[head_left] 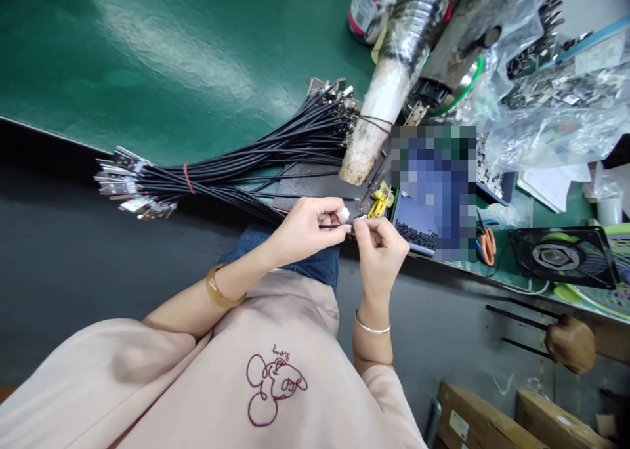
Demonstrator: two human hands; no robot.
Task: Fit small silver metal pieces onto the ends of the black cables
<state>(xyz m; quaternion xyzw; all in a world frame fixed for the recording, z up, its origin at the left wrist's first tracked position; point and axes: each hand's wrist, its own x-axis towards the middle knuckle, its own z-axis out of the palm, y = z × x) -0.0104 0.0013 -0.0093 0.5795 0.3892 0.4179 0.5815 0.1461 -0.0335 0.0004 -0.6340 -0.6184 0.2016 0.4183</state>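
Observation:
My left hand (pixel 308 229) is closed in a pinch on a thin black cable (pixel 331 226) near its end; a white cot covers one fingertip. My right hand (pixel 378 245) is closed on the small metal connector (pixel 361 218) at that cable's tip. Both hands meet at the front edge of the green bench. A bundle of black cables (pixel 246 163) with metal plugs at both ends, tied by a red band, lies across the bench to the left. A small yellow fixture (pixel 378 201) sits just beyond my fingers.
A taped duct nozzle (pixel 378 121) hangs down over the work spot. Plastic bags of metal parts (pixel 551 88) fill the back right. A small fan (pixel 561 257), orange-handled scissors (pixel 487 244) and a tray of black bits (pixel 416 234) lie right. Cardboard boxes (pixel 482 423) stand on the floor.

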